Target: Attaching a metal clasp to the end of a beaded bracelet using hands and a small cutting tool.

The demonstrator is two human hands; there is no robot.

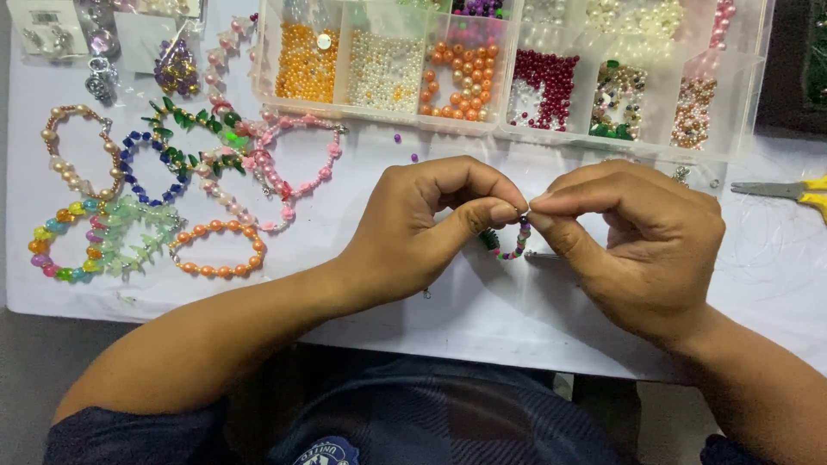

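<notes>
finished bead bracelets (215, 248) lie at the left of the white surface (482, 319). the left hand (431, 228) and right hand (637, 241) meet fingertip to fingertip over the middle, both pinching the top of a small multicoloured beaded strand (515, 244) that hangs between them. behind them stands a clear compartment box of beads (508, 69); yellow-handled scissors (788, 191) lie far right.

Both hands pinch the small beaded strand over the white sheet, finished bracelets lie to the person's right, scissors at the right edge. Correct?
One thing is off: the finished bracelets lie to the person's left, as the head view shows. The rest holds: left hand and right hand pinch the small beaded strand over the white sheet, scissors at the right edge.
</notes>
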